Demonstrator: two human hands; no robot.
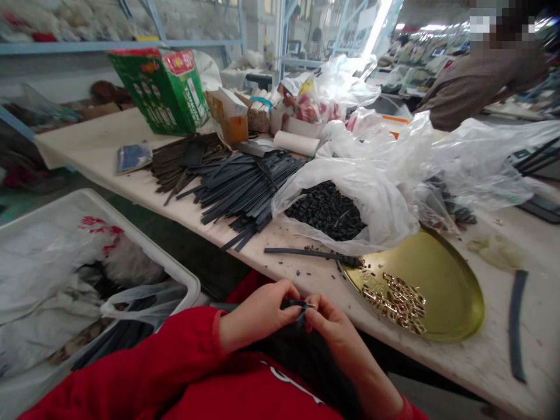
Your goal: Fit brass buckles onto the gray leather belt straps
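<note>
Close to my body, below the table's front edge, my two hands meet with their fingertips nearly touching. My left hand (265, 315) is closed on a dark strap (292, 304), and a length of it seems to run back behind the wrist. My right hand (332, 328) pinches at the strap's end, where a small gold-coloured metal piece shows faintly between the fingers. On the table ahead, a gold tray (455, 291) carries a heap of small gold metal buckles (396, 300). One dark strip (306, 253) lies with its end at the tray's rim.
Behind the tray, a clear plastic bag (385, 198) holds small black pieces (326, 210). Bundled dark strips (249, 186) spread to its left. A green box (160, 93) stands farther back. A white bin (188, 280) is at left; a lone strip (517, 326) lies right. A person (485, 76) is beyond.
</note>
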